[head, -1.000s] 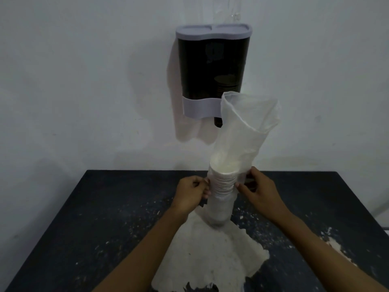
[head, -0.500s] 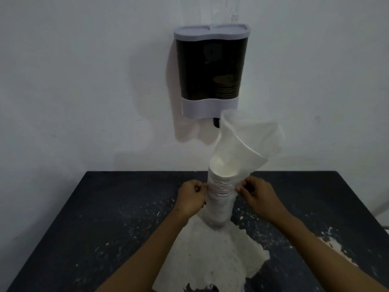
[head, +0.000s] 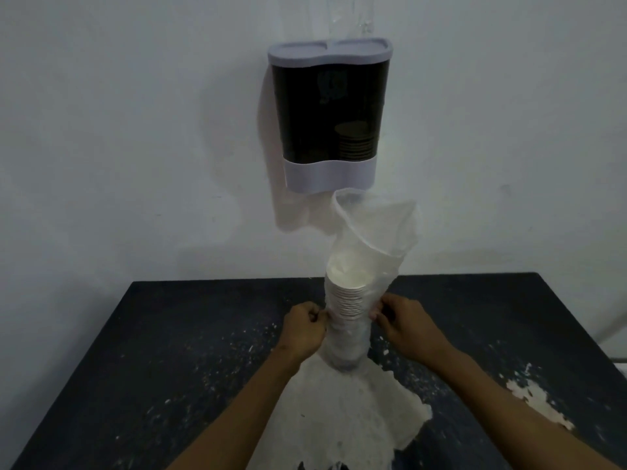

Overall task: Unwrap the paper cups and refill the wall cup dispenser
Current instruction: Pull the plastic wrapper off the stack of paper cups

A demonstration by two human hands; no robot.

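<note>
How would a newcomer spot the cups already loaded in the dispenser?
Find the dark dispenser with grey lid and base band, mounted on the white wall above the black table. Look through its tinted front, lower right: the short loaded stack sits there, while the left column looks empty.

A tall stack of white paper cups [head: 346,300] is standing upright, mouths up, on the dark bench [head: 169,334]. A thin clear plastic wrapper [head: 376,232] is sheathing the stack, its loose open end flaring above the top cup. On the wall behind, the cup dispenser [head: 329,113] is hanging, dark-bodied with a pale lid and base band, a short stack of cups showing in its right column.
</note>
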